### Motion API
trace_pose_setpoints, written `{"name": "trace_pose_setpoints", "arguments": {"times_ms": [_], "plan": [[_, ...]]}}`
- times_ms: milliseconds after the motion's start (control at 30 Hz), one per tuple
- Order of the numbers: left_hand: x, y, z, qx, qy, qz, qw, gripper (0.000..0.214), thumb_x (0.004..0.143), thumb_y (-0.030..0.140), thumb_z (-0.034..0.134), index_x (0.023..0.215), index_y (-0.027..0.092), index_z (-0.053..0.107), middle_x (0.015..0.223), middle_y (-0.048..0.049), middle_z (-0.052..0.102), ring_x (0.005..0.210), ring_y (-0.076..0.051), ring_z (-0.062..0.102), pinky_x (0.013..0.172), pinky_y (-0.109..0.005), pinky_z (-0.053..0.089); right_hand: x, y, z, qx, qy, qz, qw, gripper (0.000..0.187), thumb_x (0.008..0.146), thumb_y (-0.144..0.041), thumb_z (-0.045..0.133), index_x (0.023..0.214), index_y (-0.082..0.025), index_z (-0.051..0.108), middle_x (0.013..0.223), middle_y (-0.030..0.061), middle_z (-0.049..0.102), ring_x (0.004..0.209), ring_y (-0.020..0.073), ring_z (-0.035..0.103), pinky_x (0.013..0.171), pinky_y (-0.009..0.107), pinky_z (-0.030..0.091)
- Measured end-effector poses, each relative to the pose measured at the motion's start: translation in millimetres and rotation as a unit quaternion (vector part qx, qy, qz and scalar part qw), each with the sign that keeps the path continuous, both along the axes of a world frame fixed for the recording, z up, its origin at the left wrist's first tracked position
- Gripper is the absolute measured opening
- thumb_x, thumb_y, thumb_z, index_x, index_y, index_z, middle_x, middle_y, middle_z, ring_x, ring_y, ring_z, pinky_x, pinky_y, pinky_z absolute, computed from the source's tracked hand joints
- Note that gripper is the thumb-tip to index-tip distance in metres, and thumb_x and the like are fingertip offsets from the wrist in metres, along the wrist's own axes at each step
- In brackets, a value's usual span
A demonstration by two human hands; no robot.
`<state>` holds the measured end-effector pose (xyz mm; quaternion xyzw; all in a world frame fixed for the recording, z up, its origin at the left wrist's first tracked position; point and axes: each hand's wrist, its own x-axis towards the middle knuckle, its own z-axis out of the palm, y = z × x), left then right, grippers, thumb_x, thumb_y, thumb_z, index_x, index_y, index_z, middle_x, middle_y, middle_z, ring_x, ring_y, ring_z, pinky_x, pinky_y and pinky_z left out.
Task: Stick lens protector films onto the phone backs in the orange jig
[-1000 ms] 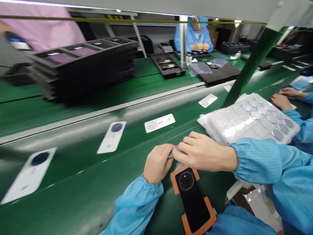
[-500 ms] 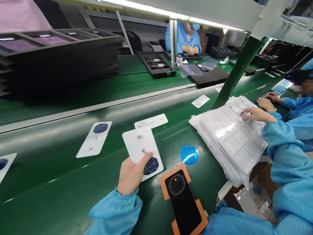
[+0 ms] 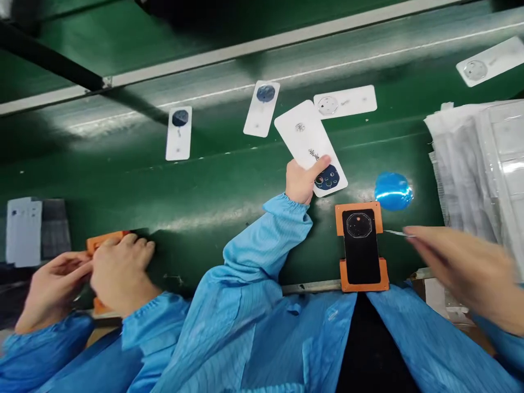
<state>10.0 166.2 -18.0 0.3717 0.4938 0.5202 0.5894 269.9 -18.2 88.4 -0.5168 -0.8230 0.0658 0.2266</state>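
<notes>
My left hand (image 3: 303, 180) grips a white phone back cover (image 3: 305, 131) near its dark-blue camera area, thumb on top. The cover is tilted above the green bench. In my right hand (image 3: 458, 262), smeared by motion, the fingertips pinch a thin pale camera-lens trim piece (image 3: 396, 233), seen nearly edge-on. Between my hands stands an orange fixture (image 3: 344, 277) with a black phone-shaped plate (image 3: 362, 256) in it; an octagonal outline marks the plate's upper end. A round blue film (image 3: 393, 191) lies just beyond the fixture.
Several other white phone covers (image 3: 179, 134) lie along the bench's far side. At right, a clear plastic tray (image 3: 507, 125) rests on a pale stack (image 3: 454, 158). To the left, a co-worker's hands (image 3: 118, 267) touch another orange fixture (image 3: 104, 240), near stacked panels (image 3: 24, 229).
My view has turned left and down. My right hand has left the clear tray with the trim piece and come toward the orange fixture. My left hand still holds the cover.
</notes>
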Motion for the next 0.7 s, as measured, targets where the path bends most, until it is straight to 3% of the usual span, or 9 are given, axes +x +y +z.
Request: {"name": "trace_pose_setpoints", "arguments": {"times_ms": [33, 133, 233, 367, 533, 700], "plan": [[-0.2, -0.5, -0.2, 0.003, -0.003, -0.005, 1.000, 0.061, 0.056, 0.056, 0.097, 0.098, 0.016, 0.079, 0.105, -0.0077, 0.080, 0.104, -0.031, 0.076, 0.094, -0.043, 0.063, -19.4, 1.2, -13.5, 0.019, 0.005, 0.031, 0.999, 0.031, 0.097, -0.010, 0.066, 0.127, -0.019, 0.069, 0.111, 0.0048, 0.079, 0.098, 0.0199, 0.076, 0.092, 0.031, 0.063], [-1.2, 0.1, 2.1, 0.014, -0.019, 0.001, 1.000, 0.060, 0.061, 0.059, 0.095, 0.099, 0.016, 0.078, 0.106, -0.0074, 0.079, 0.106, -0.031, 0.076, 0.096, -0.045, 0.063, -58.4, 8.5, -52.9, 0.099, -0.005, 0.037, 0.994, 0.038, 0.092, 0.000, 0.067, 0.128, -0.013, 0.068, 0.111, 0.0105, 0.079, 0.105, 0.0245, 0.076, 0.093, 0.037, 0.063], [-1.1, 2.2, 4.7, 0.013, -0.052, 0.003, 0.999, 0.057, 0.069, 0.063, 0.089, 0.098, 0.015, 0.077, 0.105, -0.0086, 0.078, 0.108, -0.032, 0.075, 0.096, -0.048, 0.063, -68.9, 8.8, -74.1, 0.086, -0.043, 0.044, 0.994, 0.034, 0.092, -0.006, 0.071, 0.125, -0.011, 0.069, 0.117, 0.0130, 0.078, 0.111, 0.0278, 0.074, 0.095, 0.041, 0.062], [0.4, 2.2, 7.6, -0.008, -0.078, -0.018, 0.997, 0.044, 0.084, 0.056, 0.082, 0.097, 0.014, 0.077, 0.100, -0.0077, 0.078, 0.115, -0.033, 0.074, 0.095, -0.047, 0.064, -60.7, 2.6, -74.2, 0.054, -0.066, 0.059, 0.995, 0.031, 0.092, -0.016, 0.076, 0.121, -0.011, 0.070, 0.122, 0.0145, 0.076, 0.113, 0.0304, 0.073, 0.097, 0.045, 0.060], [4.4, -5.0, 9.8, -0.010, -0.077, -0.074, 0.994, 0.051, 0.074, 0.062, 0.087, 0.097, 0.017, 0.079, 0.101, -0.0060, 0.080, 0.108, -0.032, 0.076, 0.091, -0.043, 0.065, -50.1, 11.6, -64.6, 0.032, -0.025, 0.099, 0.994, 0.031, 0.090, -0.011, 0.076, 0.121, -0.013, 0.069, 0.121, 0.0132, 0.077, 0.113, 0.0304, 0.073, 0.101, 0.050, 0.059], [14.9, -18.0, 13.1, 0.004, -0.078, -0.103, 0.992, 0.054, 0.070, 0.062, 0.089, 0.098, 0.017, 0.082, 0.110, -0.0070, 0.081, 0.110, -0.030, 0.076, 0.096, -0.041, 0.062, -57.8, 43.9, -45.3, 0.077, 0.102, 0.012, 0.992, 0.038, 0.088, -0.006, 0.074, 0.123, -0.021, 0.069, 0.111, 0.0088, 0.078, 0.097, 0.0241, 0.076, 0.085, 0.039, 0.064]]}}
